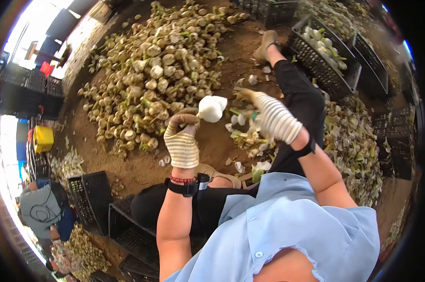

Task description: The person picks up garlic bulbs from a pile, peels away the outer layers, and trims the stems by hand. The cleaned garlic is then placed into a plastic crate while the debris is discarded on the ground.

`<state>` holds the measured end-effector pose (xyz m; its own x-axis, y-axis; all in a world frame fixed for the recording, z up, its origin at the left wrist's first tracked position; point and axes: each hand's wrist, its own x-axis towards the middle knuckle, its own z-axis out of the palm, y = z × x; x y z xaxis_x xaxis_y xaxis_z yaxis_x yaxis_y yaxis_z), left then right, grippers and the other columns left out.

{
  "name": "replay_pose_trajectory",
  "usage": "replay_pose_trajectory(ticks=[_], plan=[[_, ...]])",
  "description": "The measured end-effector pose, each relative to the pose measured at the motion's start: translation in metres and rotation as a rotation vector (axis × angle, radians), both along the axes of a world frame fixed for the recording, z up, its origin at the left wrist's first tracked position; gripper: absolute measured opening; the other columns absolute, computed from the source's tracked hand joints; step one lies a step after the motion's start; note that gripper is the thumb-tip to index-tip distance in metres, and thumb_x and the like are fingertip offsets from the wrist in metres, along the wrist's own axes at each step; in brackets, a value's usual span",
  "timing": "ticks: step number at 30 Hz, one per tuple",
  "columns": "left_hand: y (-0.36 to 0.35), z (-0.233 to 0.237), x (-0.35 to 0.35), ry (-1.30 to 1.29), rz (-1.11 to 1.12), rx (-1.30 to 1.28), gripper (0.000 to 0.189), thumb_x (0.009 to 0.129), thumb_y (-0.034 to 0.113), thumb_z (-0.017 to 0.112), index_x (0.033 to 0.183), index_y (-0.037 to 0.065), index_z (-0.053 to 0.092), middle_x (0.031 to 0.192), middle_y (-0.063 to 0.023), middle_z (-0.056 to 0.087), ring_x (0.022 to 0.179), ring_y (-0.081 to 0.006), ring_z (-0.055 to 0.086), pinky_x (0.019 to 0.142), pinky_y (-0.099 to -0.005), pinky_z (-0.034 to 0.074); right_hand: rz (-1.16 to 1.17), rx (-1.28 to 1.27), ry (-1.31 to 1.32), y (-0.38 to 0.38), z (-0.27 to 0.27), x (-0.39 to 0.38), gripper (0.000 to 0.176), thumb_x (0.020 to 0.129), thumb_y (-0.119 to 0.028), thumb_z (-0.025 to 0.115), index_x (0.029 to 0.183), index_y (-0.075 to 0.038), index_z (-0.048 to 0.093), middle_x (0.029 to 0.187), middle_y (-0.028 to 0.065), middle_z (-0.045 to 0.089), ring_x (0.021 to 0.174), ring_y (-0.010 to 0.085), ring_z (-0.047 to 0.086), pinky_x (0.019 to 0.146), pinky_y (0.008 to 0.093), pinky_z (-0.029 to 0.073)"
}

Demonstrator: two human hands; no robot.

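My left hand [182, 138], in a striped knit glove with brown fingers, is closed on a garlic bulb [211, 109]. The bulb is clean and white and sticks out past the thumb and forefinger. To its right is my right hand [274, 115], gloved alike and smeared by motion, with its fingers curled toward the bulb. A bit of green shows at its palm, and I cannot tell what it holds. Beneath that hand lie loose peelings and stalks [252, 141]. A large heap of unpeeled garlic bulbs [160, 70] spreads on the dirt floor beyond my left hand.
A black crate [323, 77] with white bulbs stands at the upper right, beside another crate [370, 61]. Peelings [353, 145] are piled right of my leg. More black crates [90, 202] stand at left, near a person [43, 209] and a yellow container [43, 139].
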<state>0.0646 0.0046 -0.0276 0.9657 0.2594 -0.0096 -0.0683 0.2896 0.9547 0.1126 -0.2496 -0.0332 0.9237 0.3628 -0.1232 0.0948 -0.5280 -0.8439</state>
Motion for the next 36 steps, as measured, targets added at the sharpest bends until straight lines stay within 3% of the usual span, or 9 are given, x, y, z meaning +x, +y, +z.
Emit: replay_pose_trajectory(ticks=[2, 4, 11, 14, 16, 23, 27, 29, 36], plan=[[-0.007, 0.012, -0.003, -0.01, -0.014, 0.476, 0.011, 0.08, -0.004, 0.067, 0.086, 0.004, 0.069, 0.091, -0.0034, 0.069, 0.083, -0.0116, 0.061, 0.081, -0.0272, 0.05, 0.004, 0.127, -0.223, 0.026, 0.025, -0.011, 0.055, 0.086, 0.003, 0.06, 0.139, -0.003, 0.048, 0.122, 0.0176, 0.061, 0.111, 0.0227, 0.061, 0.087, 0.0351, 0.052], [-0.012, 0.015, -0.002, -0.111, -0.047, 0.617, 0.009, 0.079, -0.004, 0.066, 0.084, 0.004, 0.067, 0.093, -0.0054, 0.069, 0.086, -0.0134, 0.06, 0.082, -0.0286, 0.049, -0.018, 0.068, -0.349, 0.038, 0.025, -0.01, 0.029, 0.086, -0.005, 0.063, 0.114, 0.0, 0.059, 0.102, 0.0218, 0.064, 0.097, 0.0384, 0.063, 0.082, 0.0398, 0.052], [-0.009, 0.005, 0.009, 0.121, -0.026, -0.413, 0.017, 0.083, -0.008, 0.063, 0.088, 0.008, 0.062, 0.108, -0.0091, 0.066, 0.097, -0.0215, 0.065, 0.081, -0.03, 0.054, 0.046, -0.537, 0.061, 0.001, -0.059, 0.014, 0.03, 0.09, -0.023, 0.067, 0.109, 0.0, 0.062, 0.109, 0.022, 0.064, 0.102, 0.0394, 0.063, 0.09, 0.0448, 0.05], [-0.01, -0.014, 0.012, 0.183, -0.001, -0.357, 0.023, 0.079, -0.011, 0.058, 0.092, 0.007, 0.064, 0.104, -0.0083, 0.066, 0.095, -0.0202, 0.065, 0.08, -0.0297, 0.054, 0.07, -0.031, -0.53, -0.011, -0.061, 0.004, 0.038, 0.093, -0.017, 0.062, 0.129, -0.005, 0.057, 0.107, 0.0181, 0.065, 0.097, 0.033, 0.065, 0.085, 0.0409, 0.052], [-0.014, -0.022, 0.017, 0.172, -0.016, -0.073, 0.026, 0.075, -0.014, 0.061, 0.09, 0.007, 0.065, 0.105, -0.0081, 0.067, 0.091, -0.0183, 0.063, 0.074, -0.0264, 0.052, -0.128, 0.449, 0.429, -0.007, -0.019, 0.001, 0.049, 0.092, -0.013, 0.063, 0.138, -0.008, 0.051, 0.1, 0.0127, 0.066, 0.09, 0.0256, 0.066, 0.078, 0.0346, 0.053], [-0.055, -0.004, 0.022, 0.199, -0.296, -0.122, 0.035, 0.079, -0.015, 0.058, 0.11, -0.001, 0.066, 0.108, -0.0093, 0.067, 0.094, -0.0146, 0.062, 0.082, -0.0261, 0.052, 0.125, 0.193, -0.066, 0.004, -0.016, 0.002, 0.078, 0.079, -0.008, 0.08, 0.146, -0.005, 0.04, 0.131, 0.0166, 0.056, 0.124, 0.0238, 0.054, 0.102, 0.0335, 0.046], [-0.05, 0.004, 0.027, 0.118, -0.306, -0.17, 0.05, 0.081, -0.012, 0.055, 0.129, 0.001, 0.056, 0.124, -0.0089, 0.06, 0.11, -0.0178, 0.058, 0.094, -0.0292, 0.051, -0.217, 0.532, 0.203, -0.032, 0.003, 0.024, 0.046, 0.083, -0.009, 0.077, 0.123, -0.007, 0.056, 0.099, 0.0049, 0.067, 0.082, 0.0133, 0.064, 0.08, 0.026, 0.053], [-0.029, -0.003, 0.026, 0.162, -0.165, -0.17, 0.047, 0.083, -0.011, 0.055, 0.128, 0.002, 0.057, 0.122, -0.0087, 0.061, 0.112, -0.0189, 0.059, 0.097, -0.0341, 0.052, -0.328, 1.225, 0.321, -0.093, -0.002, 0.061, 0.023, 0.095, -0.014, 0.063, 0.115, -0.002, 0.059, 0.101, 0.0053, 0.063, 0.094, 0.0162, 0.062, 0.084, 0.0285, 0.053], [0.009, -0.038, 0.016, 0.426, 0.276, -0.488, 0.029, 0.09, -0.003, 0.056, 0.117, 0.006, 0.061, 0.112, -0.0076, 0.064, 0.101, -0.0211, 0.063, 0.089, -0.0372, 0.055, -0.35, 1.318, 0.186, -0.139, -0.034, 0.119, 0.016, 0.101, -0.013, 0.054, 0.111, -0.004, 0.062, 0.104, 0.0087, 0.068, 0.1, 0.0174, 0.064, 0.083, 0.0268, 0.055]])
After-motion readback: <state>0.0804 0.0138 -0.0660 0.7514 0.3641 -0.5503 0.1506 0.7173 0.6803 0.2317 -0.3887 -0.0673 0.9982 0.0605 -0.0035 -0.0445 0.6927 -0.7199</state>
